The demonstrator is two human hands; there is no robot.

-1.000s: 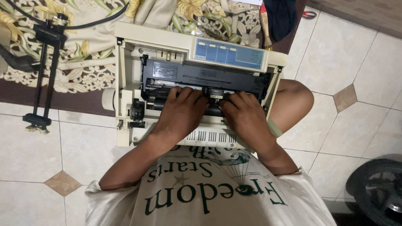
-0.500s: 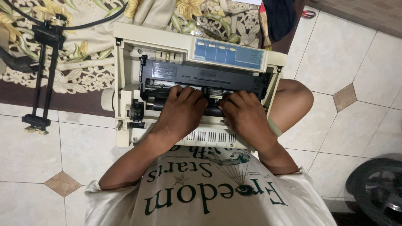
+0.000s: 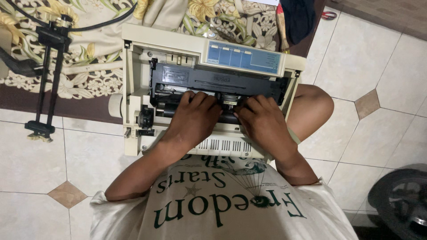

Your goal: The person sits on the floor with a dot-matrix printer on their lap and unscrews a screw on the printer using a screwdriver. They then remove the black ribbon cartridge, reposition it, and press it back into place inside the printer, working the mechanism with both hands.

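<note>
A cream dot-matrix printer (image 3: 133, 66) with its cover off lies on the floor in front of me. A blue control panel (image 3: 244, 58) sits on its top right, and a long black ribbon cartridge (image 3: 213, 82) spans the open bay. My left hand (image 3: 195, 118) rests palm down on the left of the carriage, fingers curled into the mechanism. My right hand (image 3: 262, 122) lies beside it, fingertips pressing at the small black print head (image 3: 229, 103) between both hands. What the fingertips grip is hidden.
A black metal frame part (image 3: 46, 75) and a black cable (image 3: 102, 22) lie on the floral rug (image 3: 89, 80) at the left. My bare knee (image 3: 313, 109) is right of the printer. A dark round object (image 3: 400, 200) sits at the lower right, red scissors (image 3: 328, 15) at the top.
</note>
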